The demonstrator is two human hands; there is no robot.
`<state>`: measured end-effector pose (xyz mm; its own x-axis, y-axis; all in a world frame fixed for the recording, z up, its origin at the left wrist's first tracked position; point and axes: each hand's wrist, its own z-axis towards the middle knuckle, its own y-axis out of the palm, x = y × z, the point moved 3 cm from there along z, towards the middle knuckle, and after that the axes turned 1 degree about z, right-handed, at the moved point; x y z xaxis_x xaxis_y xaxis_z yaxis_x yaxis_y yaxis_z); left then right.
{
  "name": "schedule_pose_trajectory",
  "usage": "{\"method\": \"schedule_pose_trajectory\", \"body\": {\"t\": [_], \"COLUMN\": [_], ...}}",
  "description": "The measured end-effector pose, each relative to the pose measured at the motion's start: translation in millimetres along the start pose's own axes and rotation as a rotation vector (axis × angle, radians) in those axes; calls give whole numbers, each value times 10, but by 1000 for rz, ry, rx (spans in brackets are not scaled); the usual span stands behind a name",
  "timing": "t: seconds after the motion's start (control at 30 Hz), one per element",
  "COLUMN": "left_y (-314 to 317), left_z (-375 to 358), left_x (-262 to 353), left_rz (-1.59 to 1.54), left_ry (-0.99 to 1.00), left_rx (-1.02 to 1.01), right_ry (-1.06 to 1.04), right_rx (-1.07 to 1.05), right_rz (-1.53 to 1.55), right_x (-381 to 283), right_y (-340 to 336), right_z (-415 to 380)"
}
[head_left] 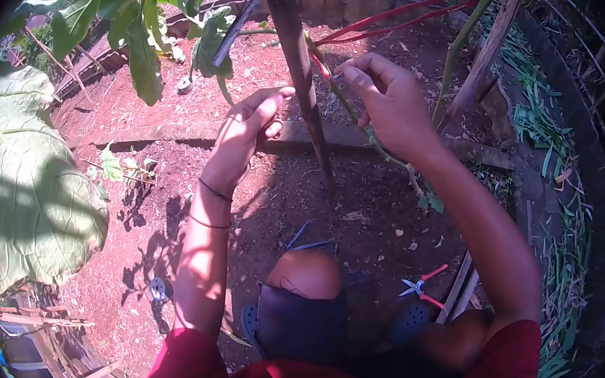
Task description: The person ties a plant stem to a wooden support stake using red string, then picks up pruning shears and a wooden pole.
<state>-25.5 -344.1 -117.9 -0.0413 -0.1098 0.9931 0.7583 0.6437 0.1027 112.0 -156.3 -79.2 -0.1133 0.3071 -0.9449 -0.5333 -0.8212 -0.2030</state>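
A red strip (396,22) stretches from the upper right to a green stem (346,104) beside a dark wooden stake (299,54). Thumb and fingertips of my right hand (391,102) are pinched at the strip's end, against the stem. My left hand (251,120) is just left of the stake, its fingers curled and the index fingertip close to the wood. Whether something thin lies in its fingers is too small to tell. Large green leaves (133,9) hang from the plant at upper left.
Red-handled pruning shears (422,286) lie on the soil near my foot. A big pale leaf (27,180) fills the left side. A second stake (485,60) and a thick green stem (455,57) rise at right. A low border (190,128) crosses behind my hands. Cut grass (562,271) lies at right.
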Motion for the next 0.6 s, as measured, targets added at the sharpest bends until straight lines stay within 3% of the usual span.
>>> {"method": "schedule_pose_trajectory", "body": {"t": [0.1,0.23,0.33,0.43,0.6], "left_y": [79,277,559,766,995], "left_z": [-33,36,123,214,282], "left_x": [50,35,-21,31,40], "left_rz": [49,156,-20,-462,-529], "left_ry": [28,-80,-161,-107,-139], "left_rx": [-43,-149,-309,-374,-342], "right_ry": [-27,2,52,101,103], "right_rx": [-40,-39,-39,15,74], "right_rz": [-10,106,182,317,380], "right_x": [-8,76,78,148,136], "right_y": [-67,-179,-211,-280,-399], "right_z": [3,69,43,58,21]}}
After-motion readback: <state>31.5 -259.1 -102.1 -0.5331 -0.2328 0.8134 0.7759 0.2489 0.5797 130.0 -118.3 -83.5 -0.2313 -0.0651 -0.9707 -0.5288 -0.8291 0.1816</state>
